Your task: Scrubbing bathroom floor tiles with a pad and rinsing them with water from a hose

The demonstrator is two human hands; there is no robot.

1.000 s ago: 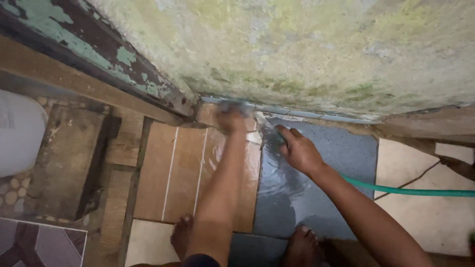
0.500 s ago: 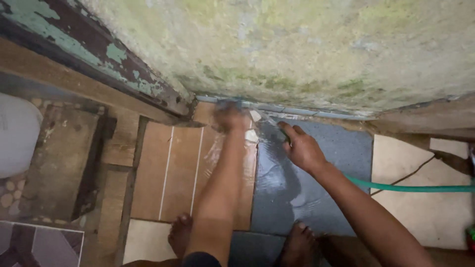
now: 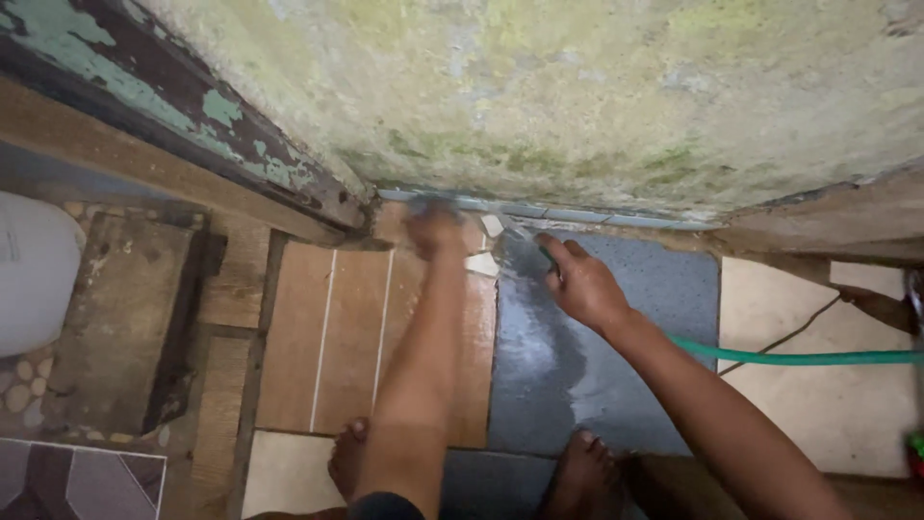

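Observation:
My left hand (image 3: pixel 435 231) is blurred and pressed to the floor where the brown tiles (image 3: pixel 337 337) meet the base of the mossy wall (image 3: pixel 577 87); it grips something small and dark that I cannot make out. My right hand (image 3: pixel 579 281) is shut on the end of a green hose (image 3: pixel 799 357), pointing it at the same corner. Water spreads over the dark grey tile (image 3: pixel 577 366) under the hose. Both my bare feet (image 3: pixel 582 472) stand at the bottom edge.
A door frame with peeling green paint (image 3: pixel 192 106) runs along the upper left. A white container (image 3: pixel 34 270) and a worn wooden block (image 3: pixel 125 318) sit at the left. Cracked cream tiles (image 3: pixel 818 404) lie to the right.
My left hand has shifted slightly left along the wall base, still blurred with motion. My right hand and the hose stay nearly in place. The view has drifted a little.

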